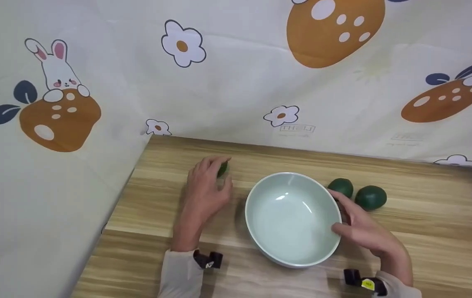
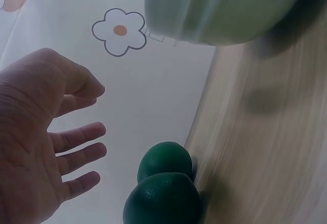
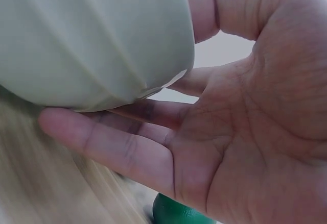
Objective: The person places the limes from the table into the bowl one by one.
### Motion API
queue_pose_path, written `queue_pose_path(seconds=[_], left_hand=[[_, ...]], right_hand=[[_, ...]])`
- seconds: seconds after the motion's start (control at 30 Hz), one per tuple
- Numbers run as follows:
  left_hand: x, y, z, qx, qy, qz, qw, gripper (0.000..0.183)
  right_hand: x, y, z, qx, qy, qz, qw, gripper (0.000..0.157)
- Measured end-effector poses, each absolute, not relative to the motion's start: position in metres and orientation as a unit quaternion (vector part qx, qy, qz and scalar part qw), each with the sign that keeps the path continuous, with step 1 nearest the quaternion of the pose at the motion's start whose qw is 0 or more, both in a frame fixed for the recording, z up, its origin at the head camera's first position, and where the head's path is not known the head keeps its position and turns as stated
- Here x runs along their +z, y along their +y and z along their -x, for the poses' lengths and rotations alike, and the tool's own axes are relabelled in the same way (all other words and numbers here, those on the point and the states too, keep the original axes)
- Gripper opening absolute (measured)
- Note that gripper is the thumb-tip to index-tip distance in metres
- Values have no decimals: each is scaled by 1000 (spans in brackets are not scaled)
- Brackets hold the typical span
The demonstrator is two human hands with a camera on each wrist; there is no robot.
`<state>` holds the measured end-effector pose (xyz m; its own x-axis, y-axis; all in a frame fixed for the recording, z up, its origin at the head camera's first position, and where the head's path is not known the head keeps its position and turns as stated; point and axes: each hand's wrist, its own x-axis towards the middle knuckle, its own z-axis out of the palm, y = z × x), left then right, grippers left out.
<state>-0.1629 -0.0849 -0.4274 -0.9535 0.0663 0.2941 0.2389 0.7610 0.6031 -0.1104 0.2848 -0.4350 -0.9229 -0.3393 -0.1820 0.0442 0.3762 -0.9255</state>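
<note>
My right hand holds a pale green bowl by its right side, thumb over the rim. In the right wrist view, the fingers reach under the ribbed bowl. The bowl's inside shows nothing in it, and its underside stands off the wooden table in the left wrist view. My left hand is left of the bowl, fingers loosely bent. Behind its fingertips a dark green oval fruit is partly hidden. In the left wrist view two green fruits sit apart from the hand.
Two more dark green fruits, one beside the other, lie on the wooden table just right of the bowl, close to the right hand. A patterned sheet covers the walls behind and to the left.
</note>
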Motion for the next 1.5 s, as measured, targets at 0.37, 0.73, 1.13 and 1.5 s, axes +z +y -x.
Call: queue_pose_path(seconds=[0.37,0.73,1.13,1.5], left_hand=[[-432,-91,164,-343,-929,65,122,48],[-435,-96,166,-329,-936,51,118,45],[-438,-103,168,-320,-941,31,104,49],[-444,-105,168,-320,-942,25,94,50]], right_hand=[[-437,288,110,-561,802,102,177,84],[-438,290,111,-573,791,125,173,83],[-436,289,112,-566,797,126,169,83],[-435,287,111,-561,801,117,173,84]])
